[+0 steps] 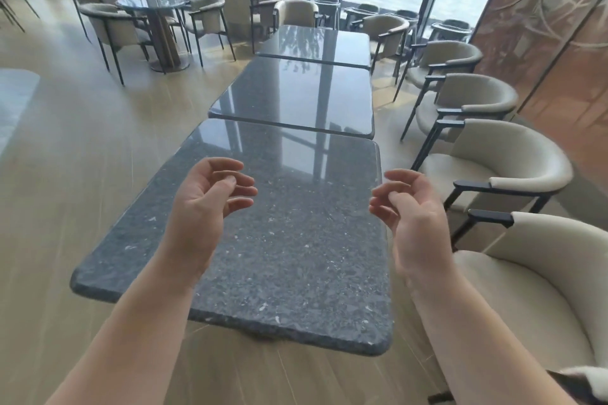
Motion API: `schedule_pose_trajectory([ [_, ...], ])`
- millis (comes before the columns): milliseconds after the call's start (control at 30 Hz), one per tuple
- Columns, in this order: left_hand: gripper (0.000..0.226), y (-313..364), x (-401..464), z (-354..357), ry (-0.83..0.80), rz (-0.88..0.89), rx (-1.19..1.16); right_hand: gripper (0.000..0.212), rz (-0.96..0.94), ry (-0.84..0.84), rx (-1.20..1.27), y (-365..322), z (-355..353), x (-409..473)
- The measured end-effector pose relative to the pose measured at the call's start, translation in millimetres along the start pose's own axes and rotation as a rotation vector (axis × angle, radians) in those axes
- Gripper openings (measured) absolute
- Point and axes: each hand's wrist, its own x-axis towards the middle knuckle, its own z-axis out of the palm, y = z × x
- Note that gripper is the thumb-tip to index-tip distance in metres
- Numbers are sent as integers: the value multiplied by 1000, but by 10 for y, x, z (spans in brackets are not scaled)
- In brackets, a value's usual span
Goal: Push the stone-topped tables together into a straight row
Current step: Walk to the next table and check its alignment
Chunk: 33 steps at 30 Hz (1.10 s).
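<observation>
Your left hand & right hand hover over the near desk, fingers loosely curled, grasping nothing. Three desks run away from you twd the windows: near one, mid desk, far desk, edges abt touching, so the row looks mostly done. Long axis runs near-to-far, but the near desk's far edge sits offset left vs the mid one and slightly skewed; it prob needs squaring up.

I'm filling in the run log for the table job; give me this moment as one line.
left hand: open, above near table | right hand: open, holds nothing | three tables: in row, edges close
</observation>
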Motion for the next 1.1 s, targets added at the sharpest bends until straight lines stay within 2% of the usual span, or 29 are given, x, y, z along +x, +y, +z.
schedule_pose_trajectory([
  [267,21,515,464,-1825,5,8,12,30,6,-34,27,369,1893,-354],
  [467,21,651,795,-2821,19,-14,4,30,21,-7,42,616,2896,-478],
  [767,21,501,1321,-3578,71,-66,-31,30,52,-7,10,982,3752,-259],
  [1100,21,393,2456,-4371,116,-45,39,32,85,-88,-9,1540,4889,635],
])
